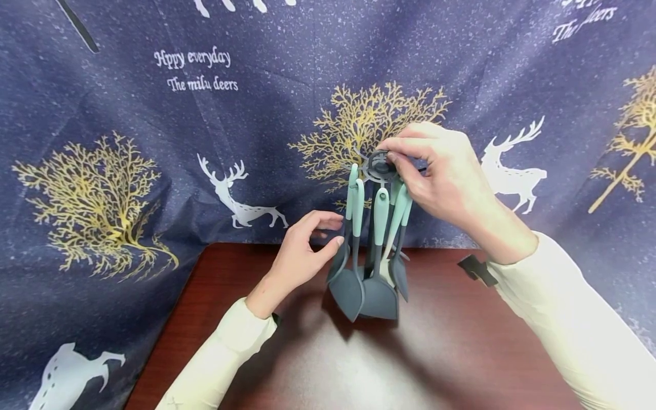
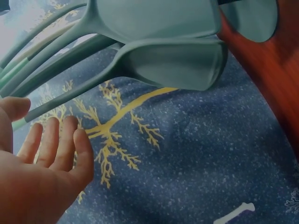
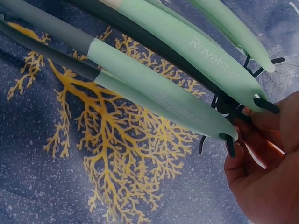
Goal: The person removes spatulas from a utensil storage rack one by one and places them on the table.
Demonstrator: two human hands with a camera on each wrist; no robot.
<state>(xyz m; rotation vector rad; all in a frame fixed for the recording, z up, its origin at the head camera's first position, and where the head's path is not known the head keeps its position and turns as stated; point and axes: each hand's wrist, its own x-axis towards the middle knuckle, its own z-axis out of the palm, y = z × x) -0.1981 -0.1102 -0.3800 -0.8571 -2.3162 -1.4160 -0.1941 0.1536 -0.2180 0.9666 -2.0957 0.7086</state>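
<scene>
A dark utensil rack (image 1: 370, 174) with a round hooked top stands on the table, hung with several kitchen tools with mint-green handles. My right hand (image 1: 448, 173) pinches the rack's top between thumb and fingers; in the right wrist view, its fingers (image 3: 238, 161) are beside the hooks. A grey turner (image 1: 380, 299) hangs at the front, a second grey turner (image 1: 348, 293) to its left and a grey spoon (image 1: 398, 276) on the right. My left hand (image 1: 302, 245) is just left of the tools, fingers loosely bent, holding nothing; its palm (image 2: 42, 186) shows in the left wrist view.
The red-brown table (image 1: 461, 341) ends at a back edge close behind the rack. A dark blue cloth (image 1: 266, 125) printed with deer and golden trees hangs behind it. Bare tabletop lies in front of the tools and to their right.
</scene>
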